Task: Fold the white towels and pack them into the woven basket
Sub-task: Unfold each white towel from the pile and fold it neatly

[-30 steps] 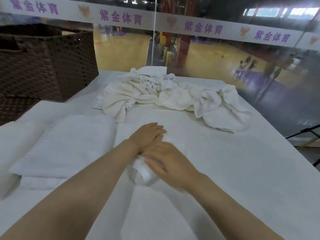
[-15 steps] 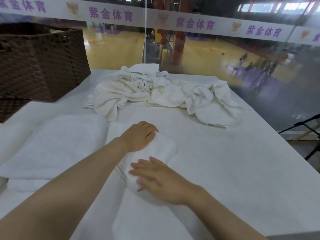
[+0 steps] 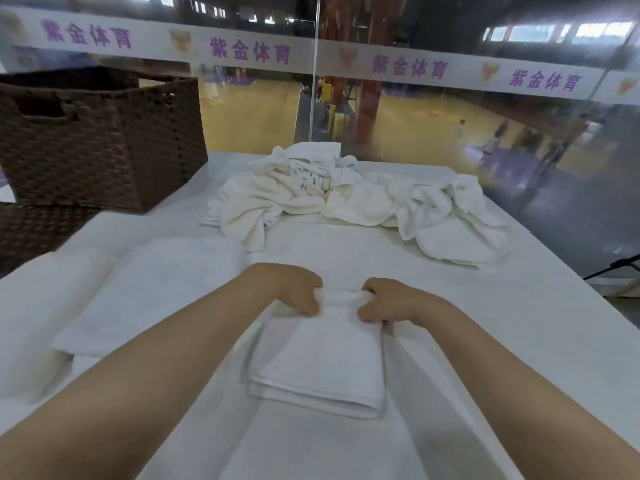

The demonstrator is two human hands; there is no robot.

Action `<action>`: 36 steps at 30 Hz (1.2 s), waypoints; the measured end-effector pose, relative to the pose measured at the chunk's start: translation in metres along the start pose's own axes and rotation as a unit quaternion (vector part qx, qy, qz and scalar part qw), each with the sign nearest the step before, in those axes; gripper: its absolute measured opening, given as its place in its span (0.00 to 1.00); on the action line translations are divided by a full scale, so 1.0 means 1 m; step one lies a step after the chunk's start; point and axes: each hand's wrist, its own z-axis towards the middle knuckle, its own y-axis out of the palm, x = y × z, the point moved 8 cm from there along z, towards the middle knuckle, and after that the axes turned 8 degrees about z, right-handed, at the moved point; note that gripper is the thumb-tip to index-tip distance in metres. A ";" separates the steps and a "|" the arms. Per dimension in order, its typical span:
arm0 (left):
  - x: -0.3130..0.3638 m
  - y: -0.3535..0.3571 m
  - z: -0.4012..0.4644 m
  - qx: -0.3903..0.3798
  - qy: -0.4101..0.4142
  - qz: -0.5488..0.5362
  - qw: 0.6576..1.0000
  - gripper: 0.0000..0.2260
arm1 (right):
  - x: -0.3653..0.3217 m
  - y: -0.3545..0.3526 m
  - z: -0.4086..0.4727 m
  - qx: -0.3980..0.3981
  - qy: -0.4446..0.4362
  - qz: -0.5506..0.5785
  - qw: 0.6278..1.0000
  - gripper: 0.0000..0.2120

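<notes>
two hands [image 3: 301,292] [image 3: 391,301] in closed grip on folded towel [image 3: 322,362], crumpled towels [image 3: 346,199] beyond, basket [image 3: 100,140] far left

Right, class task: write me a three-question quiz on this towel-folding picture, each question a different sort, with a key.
1. True or false: both hands grip the far edge of the small folded towel.
2. Where does the woven basket stand? A) far left of the table B) far right C) on the floor in front
3. Fill in: the heap of unfolded towels lies ______ the hands, toward the glass wall.

Key:
1. True. The left hand and right hand each curl their fingers round that edge.
2. A
3. beyond
</notes>
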 end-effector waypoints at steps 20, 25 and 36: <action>-0.116 -0.112 -0.276 0.625 -0.105 0.214 0.744 0.10 | -0.266 0.005 -0.106 0.439 -0.454 -0.163 0.758 0.21; -0.156 0.056 -0.244 0.531 -0.136 0.236 0.802 0.11 | -0.226 0.156 -0.059 0.318 -0.484 -0.278 0.766 0.26; -0.169 0.083 -0.239 0.581 -0.166 0.117 0.789 0.14 | -0.200 0.171 -0.057 0.334 -0.533 -0.168 0.759 0.21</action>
